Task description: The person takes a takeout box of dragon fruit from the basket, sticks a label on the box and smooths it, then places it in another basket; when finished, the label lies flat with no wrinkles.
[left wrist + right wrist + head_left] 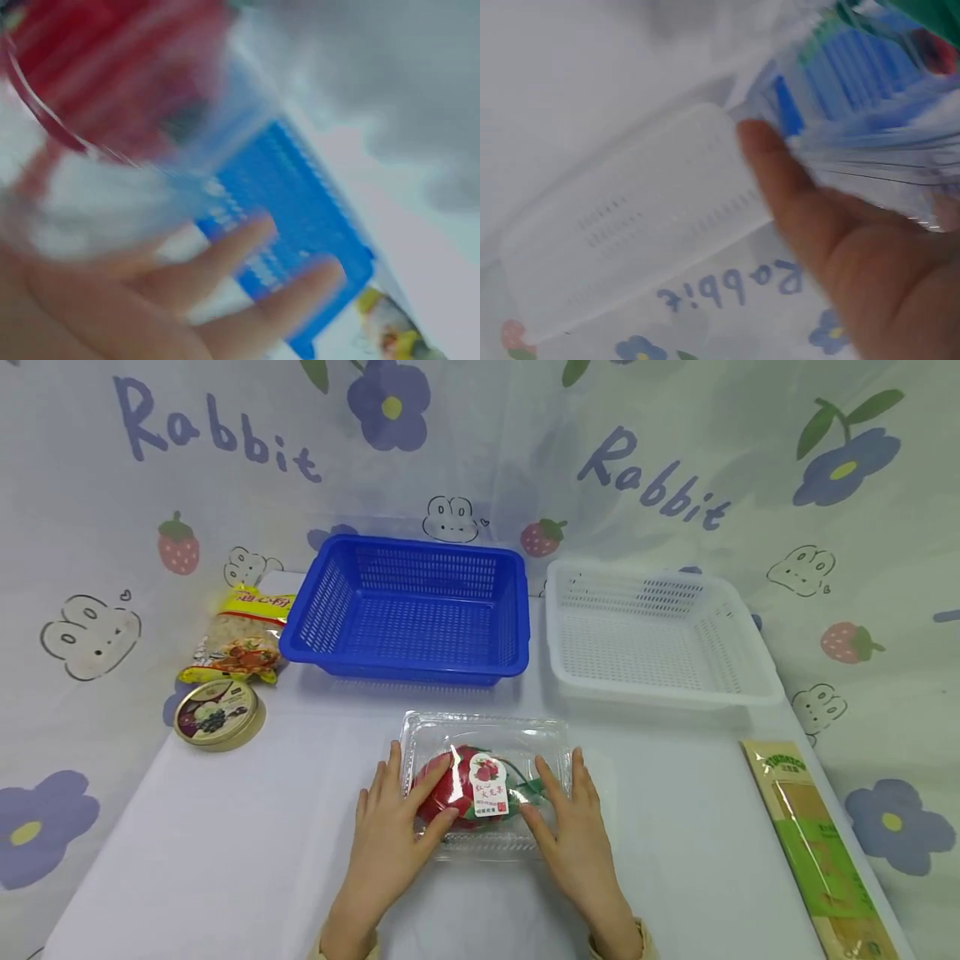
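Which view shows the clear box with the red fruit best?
The head view: the clear box shows whole, left hand and right hand on its sides. The left wrist view shows a red blur, the right wrist view only a blurred clear edge.

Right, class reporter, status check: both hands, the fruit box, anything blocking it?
Left hand and right hand flat against clear fruit box, one each side. Box on table. Blue basket behind it, apart. Nothing blocking.
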`<state>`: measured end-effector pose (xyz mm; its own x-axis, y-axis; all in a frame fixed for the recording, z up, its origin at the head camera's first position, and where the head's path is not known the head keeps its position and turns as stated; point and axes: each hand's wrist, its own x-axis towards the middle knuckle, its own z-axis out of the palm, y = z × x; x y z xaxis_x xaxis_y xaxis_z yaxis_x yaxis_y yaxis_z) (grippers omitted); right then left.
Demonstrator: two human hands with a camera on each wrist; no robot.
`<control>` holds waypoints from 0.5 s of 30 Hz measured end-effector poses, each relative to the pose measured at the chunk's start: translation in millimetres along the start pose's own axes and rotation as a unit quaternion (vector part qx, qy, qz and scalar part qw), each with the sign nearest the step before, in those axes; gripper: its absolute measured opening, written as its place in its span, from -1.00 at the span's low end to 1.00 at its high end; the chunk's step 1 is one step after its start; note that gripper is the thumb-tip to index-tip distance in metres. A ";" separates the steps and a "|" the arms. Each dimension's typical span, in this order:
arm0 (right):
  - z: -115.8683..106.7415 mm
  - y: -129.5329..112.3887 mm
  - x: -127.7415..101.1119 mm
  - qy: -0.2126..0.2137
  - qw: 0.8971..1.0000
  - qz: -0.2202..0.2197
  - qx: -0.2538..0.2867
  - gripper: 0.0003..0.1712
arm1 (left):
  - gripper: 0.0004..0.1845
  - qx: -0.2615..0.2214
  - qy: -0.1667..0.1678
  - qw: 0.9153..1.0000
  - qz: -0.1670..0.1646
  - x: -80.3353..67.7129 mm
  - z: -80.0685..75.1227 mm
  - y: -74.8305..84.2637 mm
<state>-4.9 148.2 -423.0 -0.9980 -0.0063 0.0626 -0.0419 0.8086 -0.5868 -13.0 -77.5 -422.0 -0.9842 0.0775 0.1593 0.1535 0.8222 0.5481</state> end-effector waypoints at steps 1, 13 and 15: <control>-1.1 3.4 -0.9 -0.009 1.000 0.004 0.025 -0.29 | -0.35 -0.010 -0.006 1.000 0.005 -0.9 -1.1 -4.8; 1.7 35.7 -15.0 -0.045 0.986 -0.060 0.149 -0.03 | 0.30 -0.122 -0.068 0.988 0.061 -15.8 -2.6 -31.2; 2.6 39.4 -16.2 -0.048 0.985 -0.080 0.145 0.09 | 0.32 -0.116 -0.042 0.989 0.086 -17.7 0.0 -31.5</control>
<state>9.5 178.7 -449.2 -0.9769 -0.1861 0.1053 -0.1968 0.5904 -0.7827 -0.4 -104.8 -442.1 -0.9442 0.2592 0.2032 0.3256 0.6428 0.6934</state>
